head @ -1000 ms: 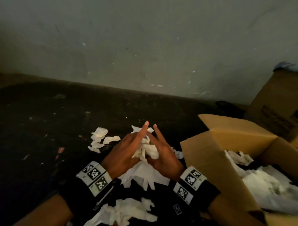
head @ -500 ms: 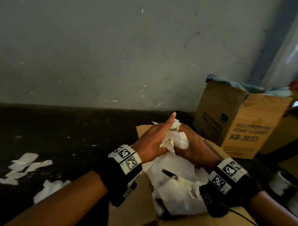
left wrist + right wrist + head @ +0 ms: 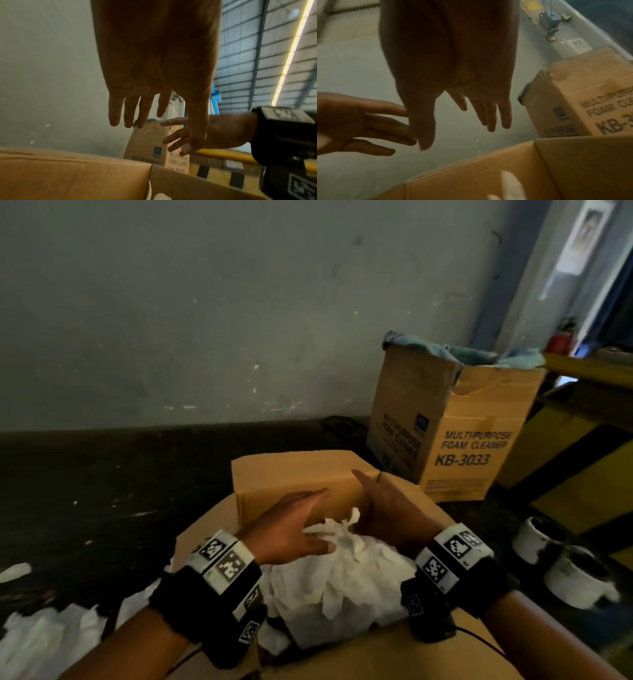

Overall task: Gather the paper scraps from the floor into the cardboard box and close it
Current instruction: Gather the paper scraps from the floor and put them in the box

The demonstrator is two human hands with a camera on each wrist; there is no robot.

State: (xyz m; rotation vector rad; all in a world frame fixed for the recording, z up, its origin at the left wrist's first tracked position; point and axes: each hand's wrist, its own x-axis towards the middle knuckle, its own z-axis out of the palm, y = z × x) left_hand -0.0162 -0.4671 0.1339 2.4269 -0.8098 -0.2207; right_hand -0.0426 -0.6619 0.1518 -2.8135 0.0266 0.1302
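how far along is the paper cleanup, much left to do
Partly done. A mound of crumpled white paper already fills the open brown cardboard box. The left hand and right hand hover open over that pile, nothing in their grip. Left to do: white paper scraps lie on the dark floor beside the box, and its flaps stand open.

The cardboard box (image 3: 294, 481) at lower centre is plain matt brown board, smooth-faced, with creased flaps. The paper scraps (image 3: 346, 570) heaped in it are thin, white, crumpled tissue-like paper. At right, a second carton (image 3: 455, 440) is printed matt cardboard, its top edge torn. The wall (image 3: 205, 320) across the top is dull, scuffed grey paint; the floor (image 3: 85, 491) at left is dark and rough
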